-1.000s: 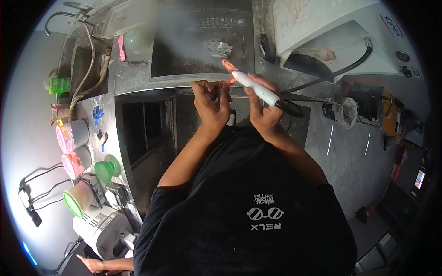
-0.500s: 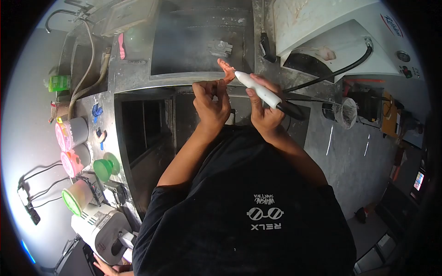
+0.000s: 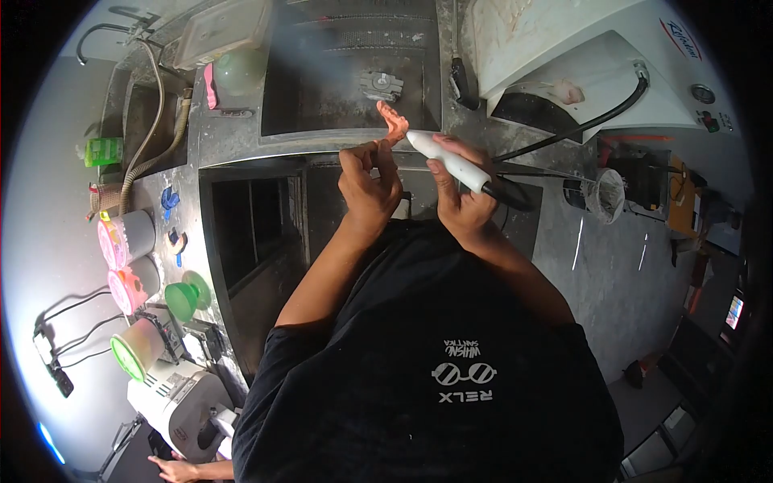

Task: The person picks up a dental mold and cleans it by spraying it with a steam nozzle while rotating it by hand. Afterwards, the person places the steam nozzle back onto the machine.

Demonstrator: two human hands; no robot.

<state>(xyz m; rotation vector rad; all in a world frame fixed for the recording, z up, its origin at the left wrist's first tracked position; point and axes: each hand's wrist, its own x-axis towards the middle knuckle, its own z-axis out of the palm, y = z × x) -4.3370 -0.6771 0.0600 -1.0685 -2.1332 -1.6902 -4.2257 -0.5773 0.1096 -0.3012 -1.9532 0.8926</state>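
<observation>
My left hand (image 3: 370, 185) pinches the lower end of a pinkish-orange curved piece (image 3: 392, 121), which rises above the fingers over the front edge of a sunken grey tray (image 3: 322, 138). Wrapped round a white handpiece (image 3: 451, 161) with a black cable is my right hand (image 3: 467, 197). The handpiece's tip points up and left, close beside the piece; whether they touch I cannot tell. A grey metal part (image 3: 382, 85) lies in the tray just beyond the piece.
Blue items (image 3: 170, 201), pink tubs (image 3: 125, 240) and a green bowl (image 3: 183, 300) stand at left. A white machine (image 3: 173, 406) and another person's hand (image 3: 179, 468) are lower left. A white cabinet (image 3: 555, 48) with a black hose is upper right.
The orange piece has tilted and shifted slightly left, and the handpiece tip, over it at first, now sits at its right side. The other person's hand has moved at the lower left.
</observation>
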